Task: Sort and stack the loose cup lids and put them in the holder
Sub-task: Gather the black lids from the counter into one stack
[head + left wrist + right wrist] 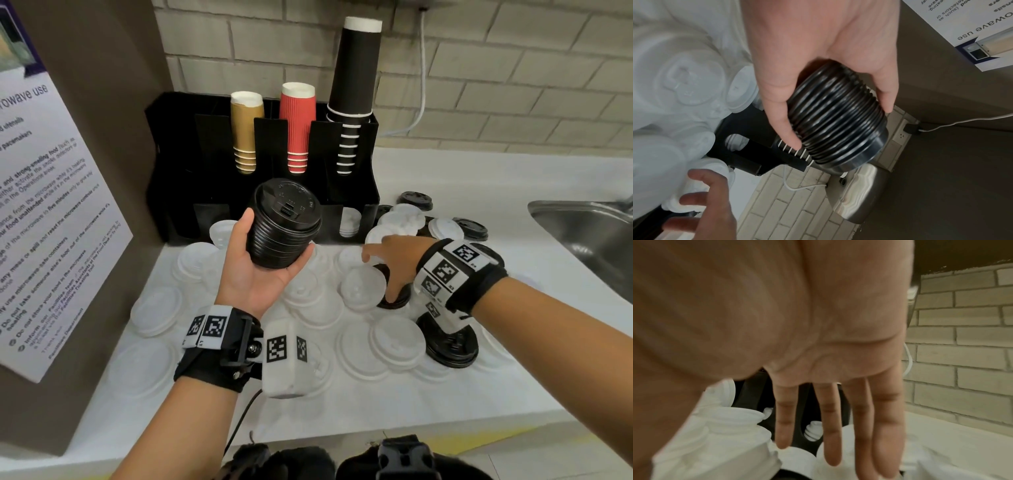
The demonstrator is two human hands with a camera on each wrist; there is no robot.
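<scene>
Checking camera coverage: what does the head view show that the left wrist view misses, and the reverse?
Only the head view shows the gold cups, the red cups, the sink and the loose black lids.

Only the left wrist view shows the wall socket.

Both show the left hand gripping the stack of black lids, the right hand and the black holder.

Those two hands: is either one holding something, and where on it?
The left hand grips a stack of black lids round its ribbed side. The right hand holds nothing.
</scene>
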